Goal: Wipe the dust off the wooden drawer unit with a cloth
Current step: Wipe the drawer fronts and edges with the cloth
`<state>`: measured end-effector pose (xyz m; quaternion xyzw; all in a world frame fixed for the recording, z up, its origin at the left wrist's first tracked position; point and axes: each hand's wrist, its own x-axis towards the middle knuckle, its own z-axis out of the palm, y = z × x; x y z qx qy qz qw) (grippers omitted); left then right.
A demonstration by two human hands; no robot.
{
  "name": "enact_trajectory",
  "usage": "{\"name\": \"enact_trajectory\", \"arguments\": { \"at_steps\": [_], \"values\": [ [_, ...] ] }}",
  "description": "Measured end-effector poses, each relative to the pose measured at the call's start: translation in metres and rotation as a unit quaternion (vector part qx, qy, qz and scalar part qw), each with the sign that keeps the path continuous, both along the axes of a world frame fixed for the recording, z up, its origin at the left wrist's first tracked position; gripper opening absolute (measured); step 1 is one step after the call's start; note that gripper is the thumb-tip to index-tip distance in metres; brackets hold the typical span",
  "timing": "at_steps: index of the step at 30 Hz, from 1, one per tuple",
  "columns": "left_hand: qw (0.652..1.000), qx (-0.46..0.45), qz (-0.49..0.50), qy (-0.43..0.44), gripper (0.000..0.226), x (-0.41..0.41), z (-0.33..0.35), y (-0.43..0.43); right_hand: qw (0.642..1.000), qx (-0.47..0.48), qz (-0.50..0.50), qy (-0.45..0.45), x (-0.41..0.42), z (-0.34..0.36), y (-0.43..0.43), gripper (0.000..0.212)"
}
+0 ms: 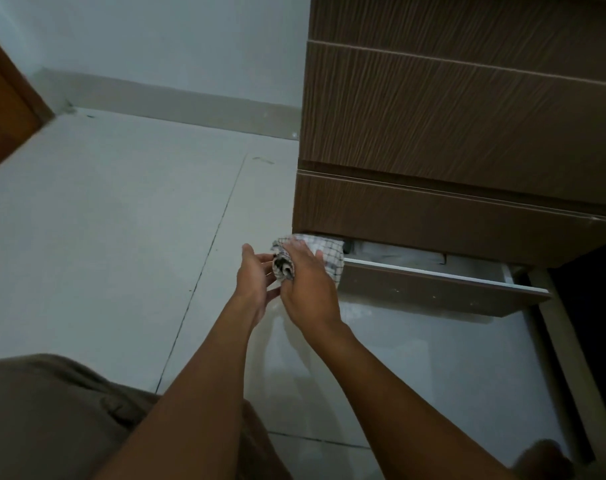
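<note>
pale tiled floor, white wall, brown door

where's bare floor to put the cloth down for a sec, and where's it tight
Bare floor left of the drawer unit, between skirting and trouser leg; a smaller patch in front of the open bottom drawer. Crowded at that drawer's left corner, where left hand, right hand and cloth meet.

Right hand wrapped round cloth, left hand relaxed alongside.
</note>
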<state>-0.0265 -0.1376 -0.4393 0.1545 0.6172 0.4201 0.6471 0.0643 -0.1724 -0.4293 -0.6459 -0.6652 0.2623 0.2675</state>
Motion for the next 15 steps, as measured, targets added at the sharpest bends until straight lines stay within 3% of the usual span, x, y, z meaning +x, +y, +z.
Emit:
{"name": "enact_trajectory", "arguments": {
  "at_steps": [4,9,12,15],
  "values": [
    [0.999,-0.001,0.028,-0.036,0.067,-0.002,-0.002,0.003,0.988,-0.073,0.002,0.134,-0.008,0.025,0.015,0.027],
    [0.998,-0.002,0.028,-0.048,0.060,-0.004,-0.003,0.000,0.967,-0.009,-0.152,0.202,0.018,0.033,0.001,0.016],
    [0.999,0.000,0.018,-0.049,0.060,-0.006,-0.004,-0.001,0.962,0.030,-0.228,0.149,0.035,0.025,-0.014,0.040],
    [0.998,-0.001,0.014,-0.055,0.059,-0.006,-0.003,-0.002,0.986,0.019,-0.162,0.019,0.041,0.007,-0.013,0.056]
  ]
}}
